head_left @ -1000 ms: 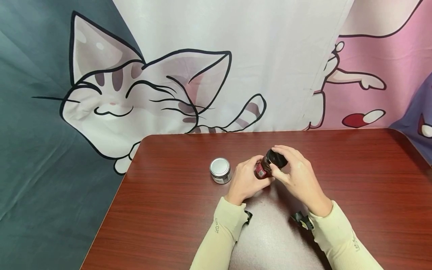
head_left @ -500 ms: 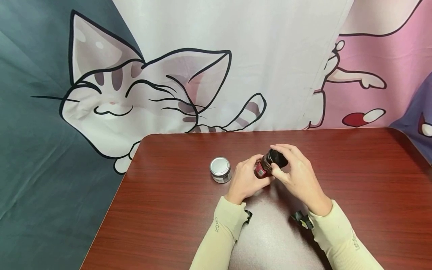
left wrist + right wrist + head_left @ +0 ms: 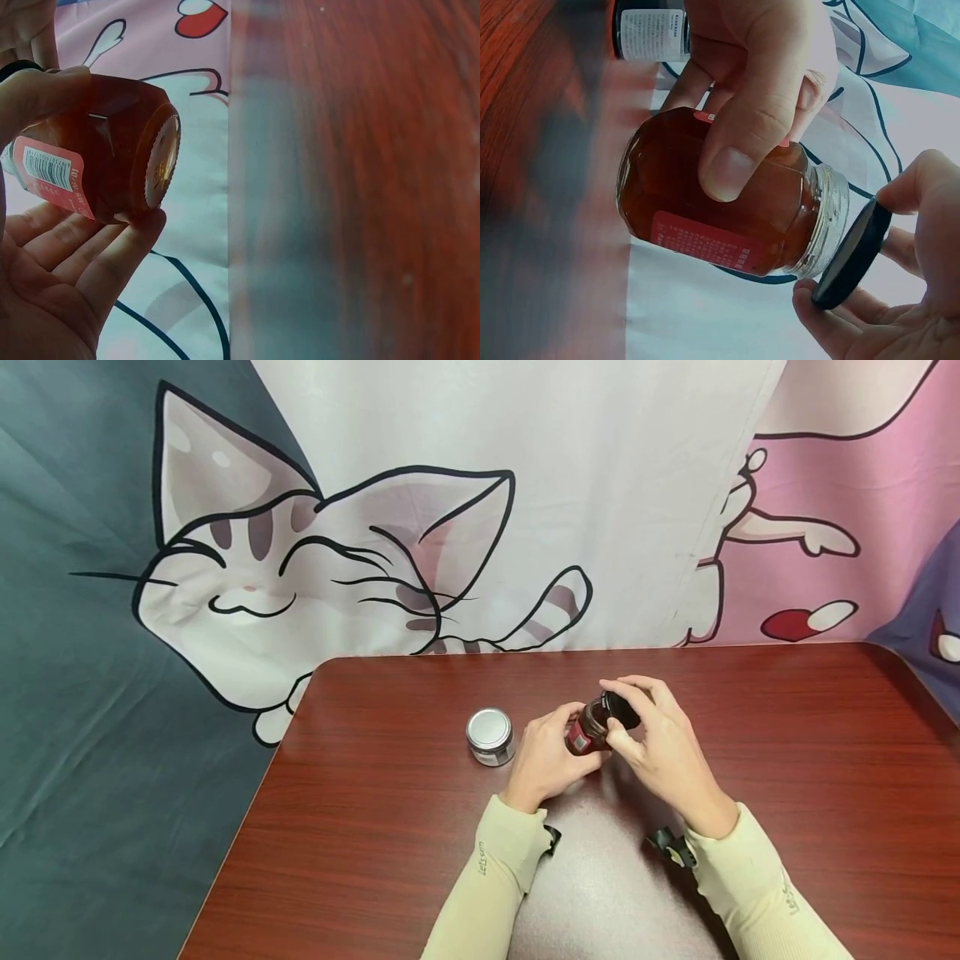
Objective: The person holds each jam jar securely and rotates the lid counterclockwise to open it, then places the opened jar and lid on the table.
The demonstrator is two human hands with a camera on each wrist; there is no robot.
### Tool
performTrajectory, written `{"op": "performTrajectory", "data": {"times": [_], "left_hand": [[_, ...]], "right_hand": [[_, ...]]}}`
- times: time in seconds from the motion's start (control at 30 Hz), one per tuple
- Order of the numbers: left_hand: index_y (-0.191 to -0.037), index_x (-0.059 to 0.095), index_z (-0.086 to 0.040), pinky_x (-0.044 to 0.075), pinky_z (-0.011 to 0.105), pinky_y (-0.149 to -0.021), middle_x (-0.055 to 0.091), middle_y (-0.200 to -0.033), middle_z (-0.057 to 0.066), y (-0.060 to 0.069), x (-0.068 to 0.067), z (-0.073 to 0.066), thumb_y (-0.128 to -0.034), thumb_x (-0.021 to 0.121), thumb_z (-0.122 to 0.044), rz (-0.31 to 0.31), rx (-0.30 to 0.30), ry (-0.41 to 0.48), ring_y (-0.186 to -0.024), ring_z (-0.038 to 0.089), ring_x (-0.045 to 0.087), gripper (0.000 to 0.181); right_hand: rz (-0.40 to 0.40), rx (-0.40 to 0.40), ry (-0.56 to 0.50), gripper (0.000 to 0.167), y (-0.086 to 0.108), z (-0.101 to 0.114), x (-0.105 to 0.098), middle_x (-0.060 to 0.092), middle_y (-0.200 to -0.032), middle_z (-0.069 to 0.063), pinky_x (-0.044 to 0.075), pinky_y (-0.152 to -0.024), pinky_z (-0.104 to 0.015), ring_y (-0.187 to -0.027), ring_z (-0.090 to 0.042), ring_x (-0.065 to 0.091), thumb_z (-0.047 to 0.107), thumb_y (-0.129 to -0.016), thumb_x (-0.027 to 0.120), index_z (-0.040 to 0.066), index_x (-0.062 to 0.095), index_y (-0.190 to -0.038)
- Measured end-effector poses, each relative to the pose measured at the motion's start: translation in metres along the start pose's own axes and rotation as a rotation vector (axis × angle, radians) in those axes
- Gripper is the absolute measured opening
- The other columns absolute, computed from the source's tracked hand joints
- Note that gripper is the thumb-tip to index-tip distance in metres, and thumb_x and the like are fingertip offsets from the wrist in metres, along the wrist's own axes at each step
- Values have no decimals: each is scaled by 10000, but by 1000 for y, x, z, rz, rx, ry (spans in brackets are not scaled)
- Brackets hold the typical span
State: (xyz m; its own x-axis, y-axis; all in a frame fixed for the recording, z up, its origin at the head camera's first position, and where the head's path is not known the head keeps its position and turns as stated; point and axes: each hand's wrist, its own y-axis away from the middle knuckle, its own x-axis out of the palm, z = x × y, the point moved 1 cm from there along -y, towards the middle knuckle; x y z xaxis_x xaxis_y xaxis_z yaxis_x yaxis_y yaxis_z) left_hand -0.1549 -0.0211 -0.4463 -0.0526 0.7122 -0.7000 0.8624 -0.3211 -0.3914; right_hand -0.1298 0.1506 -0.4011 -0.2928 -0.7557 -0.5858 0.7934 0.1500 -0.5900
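My left hand (image 3: 547,760) grips a tilted glass jar (image 3: 587,733) with dark amber contents and a red label. In the right wrist view, the left thumb lies across the jar (image 3: 660,172), whose threaded glass neck shows. My right hand (image 3: 671,756) pinches a black lid (image 3: 622,710) by its rim. The lid (image 3: 853,255) stands at an angle beside the mouth, parted from it at one side; whether its lower edge touches the neck, I cannot tell. In the left wrist view, the jar's base (image 3: 163,161) faces right.
A second jar (image 3: 490,737) with a silver lid stands upright on the reddish-brown table (image 3: 360,793), left of my left hand. Behind the table's far edge hangs a cloth (image 3: 630,510) printed with cartoon cats.
The right hand has shifted slightly up and tilted the black lid away from the jar's mouth, so more of the neck shows. The left hand has barely moved.
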Motion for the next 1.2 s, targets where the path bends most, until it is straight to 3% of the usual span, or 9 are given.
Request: {"op": "performTrajectory", "data": {"times": [0.13, 0.4, 0.77, 1.2], "left_hand": [[-1236, 652, -140, 466, 141, -707, 716, -1023, -43, 0, 0, 1, -726, 853, -335, -2, 2, 9, -813, 30, 620, 582], [-1239, 651, -134, 477, 149, -731, 721, -1048, -28, 1, -1, 1, -719, 868, -339, -3, -4, 22, -842, 41, 634, 600], [-1250, 646, -121, 494, 188, -732, 729, -1079, -7, 1, 0, 2, -717, 884, -347, -7, -8, 8, -862, 69, 656, 626], [-1227, 648, -132, 501, 192, -751, 727, -1051, -24, 1, 0, 3, -711, 889, -348, -17, -15, 18, -880, 65, 663, 609]], "right_hand": [[4, 13, -2, 460, 1, 1, -1, 560, -1268, -160, 412, -815, -337, -1005, -239, 580, 58, -848, 670, 89, 640, -1306], [-20, 21, 31, 484, 1, 1, -3, 576, -1270, -143, 383, -744, -315, -895, -218, 567, 48, -827, 682, 98, 642, -1307], [-32, 37, 13, 484, -1, -2, -5, 592, -1235, -159, 430, -846, -417, -1030, -288, 598, 24, -823, 713, 66, 634, -1298], [-53, 24, 11, 508, -3, -4, -9, 610, -1255, -155, 439, -888, -404, -1051, -296, 610, -24, -814, 729, 36, 627, -1308]]}}
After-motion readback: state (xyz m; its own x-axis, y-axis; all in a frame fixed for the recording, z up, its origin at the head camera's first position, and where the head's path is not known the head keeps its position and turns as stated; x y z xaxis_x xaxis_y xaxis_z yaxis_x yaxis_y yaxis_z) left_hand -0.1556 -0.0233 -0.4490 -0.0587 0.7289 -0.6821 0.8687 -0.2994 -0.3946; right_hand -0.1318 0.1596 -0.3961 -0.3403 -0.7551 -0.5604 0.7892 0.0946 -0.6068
